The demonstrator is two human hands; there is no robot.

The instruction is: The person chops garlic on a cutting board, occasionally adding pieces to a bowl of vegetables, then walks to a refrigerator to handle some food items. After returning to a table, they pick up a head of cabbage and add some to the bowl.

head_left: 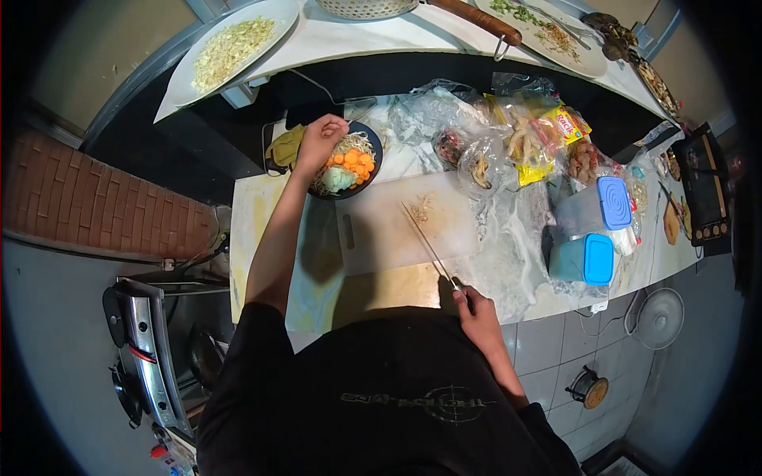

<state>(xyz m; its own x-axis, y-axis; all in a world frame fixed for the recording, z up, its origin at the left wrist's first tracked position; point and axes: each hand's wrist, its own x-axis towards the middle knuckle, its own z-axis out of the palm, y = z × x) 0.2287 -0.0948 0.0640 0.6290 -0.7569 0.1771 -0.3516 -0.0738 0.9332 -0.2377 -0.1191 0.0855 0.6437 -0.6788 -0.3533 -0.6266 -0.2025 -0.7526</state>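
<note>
My left hand point(322, 140) is over the far edge of a dark plate point(375, 176), its fingers bunched together; whatever they pinch, if anything, is hidden. On that plate lie sliced carrots point(359, 164), bean sprouts point(354, 143) and a pale green piece of cabbage point(339, 179). My right hand point(476, 310) grips a knife point(429, 245) by its handle near the counter's front edge. Its blade points away from me across a white cutting board point(381, 226). Small brownish chopped bits point(423, 208) are scattered on the board by the knife tip.
Plastic bags of food point(520, 135) crowd the back right of the marble counter. Two blue-lidded tubs point(583, 260) stand at the right. On the raised shelf are a plate of shredded cabbage point(234, 54), a perforated metal strainer point(367, 8) and another plate point(583, 55).
</note>
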